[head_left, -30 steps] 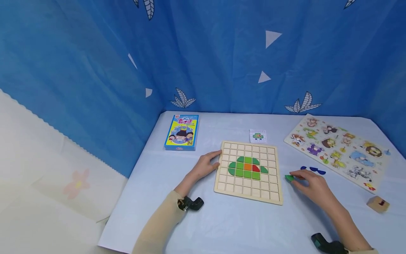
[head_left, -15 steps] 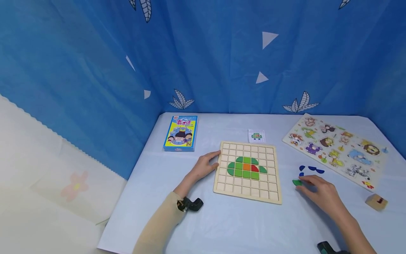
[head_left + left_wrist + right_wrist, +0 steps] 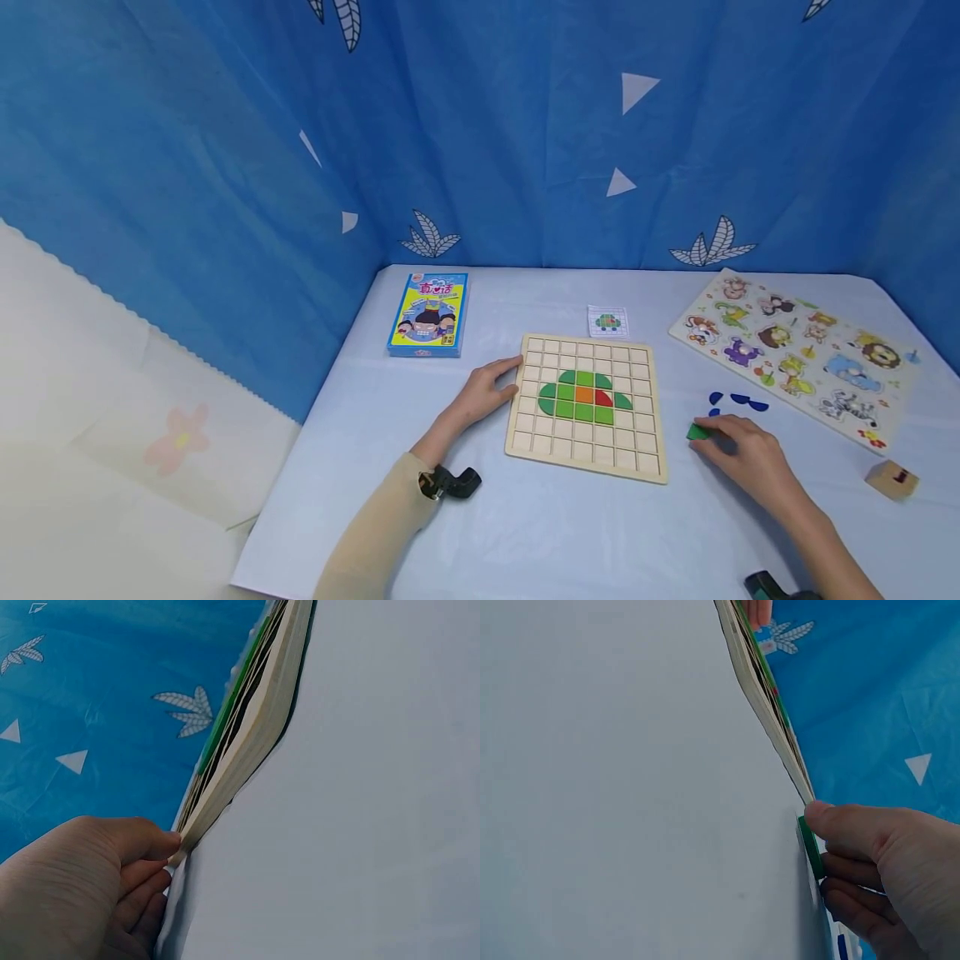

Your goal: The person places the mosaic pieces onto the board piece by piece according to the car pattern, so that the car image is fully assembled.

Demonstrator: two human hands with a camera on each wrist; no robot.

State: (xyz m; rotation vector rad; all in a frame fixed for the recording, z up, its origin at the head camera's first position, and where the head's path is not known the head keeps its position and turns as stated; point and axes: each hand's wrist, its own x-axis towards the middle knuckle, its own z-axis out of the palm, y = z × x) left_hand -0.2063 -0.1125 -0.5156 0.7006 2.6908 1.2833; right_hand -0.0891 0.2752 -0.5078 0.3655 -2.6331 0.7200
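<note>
A square wooden grid board (image 3: 585,450) lies on the table, bearing a pattern of green tiles (image 3: 585,411), one orange tile (image 3: 585,394) and one red tile (image 3: 603,398). At the board's left edge, my left hand (image 3: 480,392) rests its thumb and fingertips against the side, as the left wrist view also shows. To the right of the board, my right hand (image 3: 746,454) pinches a small green tile (image 3: 697,432) between thumb and fingers. In the right wrist view this green tile (image 3: 810,846) appears edge-on, low over the table.
Several dark blue half-round tiles (image 3: 759,406) lie just beyond the right hand. A small pattern card (image 3: 607,322) sits behind the board. An animal puzzle board (image 3: 802,358) and a wooden block (image 3: 892,480) are at the right; a blue-yellow box (image 3: 428,315) stands at back left.
My right hand drew back slightly from the board with the green tile, then shifted a little left. The tile has turned between the fingers. My left hand has stayed at the board's edge.
</note>
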